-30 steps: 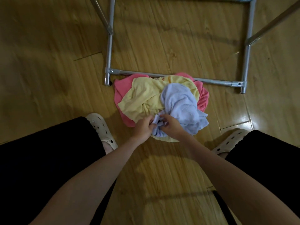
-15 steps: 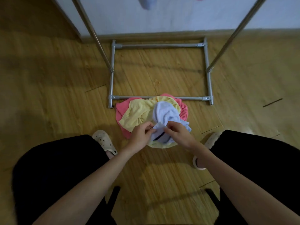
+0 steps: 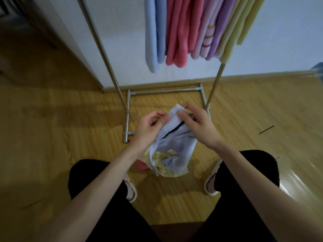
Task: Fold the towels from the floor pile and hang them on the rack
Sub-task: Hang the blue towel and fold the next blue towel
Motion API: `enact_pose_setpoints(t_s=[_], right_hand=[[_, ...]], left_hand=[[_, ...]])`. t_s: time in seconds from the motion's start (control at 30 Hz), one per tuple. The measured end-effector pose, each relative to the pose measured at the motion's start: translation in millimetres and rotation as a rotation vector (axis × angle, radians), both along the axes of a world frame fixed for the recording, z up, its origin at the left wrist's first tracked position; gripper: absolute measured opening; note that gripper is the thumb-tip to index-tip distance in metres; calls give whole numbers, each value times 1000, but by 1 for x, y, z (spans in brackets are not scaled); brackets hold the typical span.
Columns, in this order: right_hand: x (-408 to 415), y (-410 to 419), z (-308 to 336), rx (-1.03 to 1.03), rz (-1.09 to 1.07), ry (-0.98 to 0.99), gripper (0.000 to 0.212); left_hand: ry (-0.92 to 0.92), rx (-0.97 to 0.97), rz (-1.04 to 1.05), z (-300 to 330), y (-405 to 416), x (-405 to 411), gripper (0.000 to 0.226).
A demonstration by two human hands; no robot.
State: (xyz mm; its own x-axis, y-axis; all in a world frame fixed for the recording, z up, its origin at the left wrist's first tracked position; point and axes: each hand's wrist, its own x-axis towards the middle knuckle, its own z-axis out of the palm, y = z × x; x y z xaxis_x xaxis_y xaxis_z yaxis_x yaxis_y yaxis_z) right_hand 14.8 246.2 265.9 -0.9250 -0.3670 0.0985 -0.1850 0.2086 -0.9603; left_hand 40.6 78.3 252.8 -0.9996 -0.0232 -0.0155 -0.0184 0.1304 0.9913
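Item: pale lavender towel (image 3: pixel 174 145), held up at frame centre. My left hand (image 3: pixel 148 127) pinches its upper edge on the left; my right hand (image 3: pixel 197 125) pinches the same edge on the right, thumb on the cloth, the two hands close together with the top corner standing between them. A dark stitched stripe (image 3: pixel 173 131) runs slantwise across the towel below my fingers. The towel's lower end hangs down over the floor pile (image 3: pixel 167 170), of which a pale yellow towel and a sliver of pink one (image 3: pixel 141 165) show beneath. Item: metal rack (image 3: pixel 128 119), base bars on the floor just beyond my hands, two uprights rising to the top of the frame. Hung on it, upper centre to upper right: light blue towels (image 3: pixel 154 35), pink towels (image 3: pixel 179 37), lilac striped towels (image 3: pixel 208 35), yellow towels (image 3: pixel 234 34), side by side. Item: wooden floor (image 3: pixel 61 137), open to left and right of the rack base; white wall (image 3: pixel 271 49) behind. My black-trousered legs and pale sandals (image 3: pixel 212 182) flank the pile at lower frame.
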Motion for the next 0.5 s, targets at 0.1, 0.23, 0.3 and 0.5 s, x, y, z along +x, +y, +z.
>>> enact_pose_setpoints(t_s=[0.1, 0.23, 0.3, 0.5], right_hand=[[8, -5, 33, -74, -31, 90, 16], [21, -15, 66, -89, -52, 205, 16], [27, -18, 79, -85, -47, 244, 18], [40, -11, 95, -87, -94, 304, 17]], left_hand=[[16, 84, -30, 27, -1, 18, 15], [3, -107, -62, 33, -4, 42, 18], [-33, -179, -42, 27, -6, 54, 8], [-85, -240, -6, 5, -26, 89, 45]])
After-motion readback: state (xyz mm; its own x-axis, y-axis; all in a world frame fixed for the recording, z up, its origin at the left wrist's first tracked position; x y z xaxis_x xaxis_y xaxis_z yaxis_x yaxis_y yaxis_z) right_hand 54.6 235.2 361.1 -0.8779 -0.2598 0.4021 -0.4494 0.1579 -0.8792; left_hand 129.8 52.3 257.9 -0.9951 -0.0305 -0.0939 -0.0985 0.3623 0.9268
